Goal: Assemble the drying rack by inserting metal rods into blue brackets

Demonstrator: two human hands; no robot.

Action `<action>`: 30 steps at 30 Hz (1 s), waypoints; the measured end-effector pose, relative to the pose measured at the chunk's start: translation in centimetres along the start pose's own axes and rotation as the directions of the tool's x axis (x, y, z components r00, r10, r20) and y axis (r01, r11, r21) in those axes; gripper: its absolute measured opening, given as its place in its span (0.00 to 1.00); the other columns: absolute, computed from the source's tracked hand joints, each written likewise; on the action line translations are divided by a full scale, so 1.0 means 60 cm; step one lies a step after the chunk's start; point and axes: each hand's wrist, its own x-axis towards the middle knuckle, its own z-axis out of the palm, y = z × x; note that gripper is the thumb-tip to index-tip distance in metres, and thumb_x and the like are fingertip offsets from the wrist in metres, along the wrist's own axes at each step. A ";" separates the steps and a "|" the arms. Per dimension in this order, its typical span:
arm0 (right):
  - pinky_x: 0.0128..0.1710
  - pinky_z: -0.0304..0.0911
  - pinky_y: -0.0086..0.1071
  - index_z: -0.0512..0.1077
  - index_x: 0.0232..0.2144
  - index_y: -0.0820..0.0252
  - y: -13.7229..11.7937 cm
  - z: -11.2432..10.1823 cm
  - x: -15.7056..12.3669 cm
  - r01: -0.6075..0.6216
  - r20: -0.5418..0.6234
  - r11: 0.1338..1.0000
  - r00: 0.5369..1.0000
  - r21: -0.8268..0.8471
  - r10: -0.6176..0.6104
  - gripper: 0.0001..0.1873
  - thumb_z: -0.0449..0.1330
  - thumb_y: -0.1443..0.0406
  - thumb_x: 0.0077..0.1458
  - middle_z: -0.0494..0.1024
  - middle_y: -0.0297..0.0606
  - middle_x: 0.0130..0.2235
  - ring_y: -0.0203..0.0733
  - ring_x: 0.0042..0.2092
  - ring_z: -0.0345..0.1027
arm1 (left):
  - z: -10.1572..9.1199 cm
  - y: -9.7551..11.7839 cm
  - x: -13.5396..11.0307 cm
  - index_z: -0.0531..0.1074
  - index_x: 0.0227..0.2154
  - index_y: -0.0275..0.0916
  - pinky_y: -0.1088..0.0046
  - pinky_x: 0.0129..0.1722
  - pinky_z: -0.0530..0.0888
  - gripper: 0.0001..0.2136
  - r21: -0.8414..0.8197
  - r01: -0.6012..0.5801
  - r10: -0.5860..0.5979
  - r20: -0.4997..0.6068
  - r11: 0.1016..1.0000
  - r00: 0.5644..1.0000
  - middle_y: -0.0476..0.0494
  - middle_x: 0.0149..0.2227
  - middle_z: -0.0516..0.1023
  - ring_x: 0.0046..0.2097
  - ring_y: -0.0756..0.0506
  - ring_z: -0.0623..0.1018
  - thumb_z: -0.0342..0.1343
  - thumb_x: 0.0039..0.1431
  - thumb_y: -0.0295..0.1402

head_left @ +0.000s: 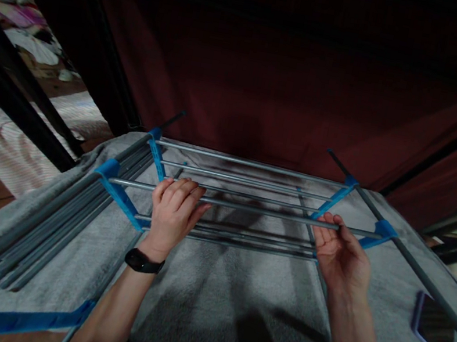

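Observation:
A rack frame of grey metal tubes and blue plastic connectors (pixel 122 193) lies on a grey towel-like cloth. Across its near side runs a long grey tube (pixel 257 209). My left hand (pixel 175 209), palm down with a dark band on its wrist, has its fingers wrapped over this tube near the left connector. Close to the right connector (pixel 386 229), my right hand (pixel 341 250) is turned palm up. Its fingers pass behind the same tube and the thumb lies against it, so the tube sits between them. More crossbars (pixel 248 181) run parallel behind.
Several loose grey tubes (pixel 64 224) lie side by side along the left. A phone (pixel 435 328) rests on the cloth (pixel 197 295) at the right. A dark red panel (pixel 277 97) stands behind the rack. Dark posts and a pale striped fabric (pixel 16 145) are at the left.

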 end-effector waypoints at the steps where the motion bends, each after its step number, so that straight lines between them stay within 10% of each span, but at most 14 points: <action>1: 0.56 0.71 0.40 0.76 0.38 0.60 0.002 0.001 0.002 0.009 -0.010 1.000 1.000 -0.001 -0.009 0.10 0.68 0.64 0.53 0.83 0.37 0.42 0.38 0.46 0.78 | 0.001 0.002 0.001 0.71 0.53 0.42 0.55 0.58 0.63 0.16 -0.008 -0.002 0.002 -0.002 1.000 1.000 0.38 0.47 0.79 0.52 0.39 0.76 0.59 0.63 0.36; 30: 0.57 0.70 0.39 0.78 0.37 0.63 0.012 -0.013 0.008 0.137 -0.046 0.991 0.990 0.007 -0.136 0.10 0.67 0.71 0.49 0.82 0.38 0.40 0.40 0.47 0.78 | 0.004 0.022 0.007 0.73 0.51 0.41 0.61 0.46 0.64 0.12 0.022 0.044 -0.047 0.148 0.999 0.988 0.42 0.38 0.78 0.41 0.42 0.73 0.54 0.67 0.36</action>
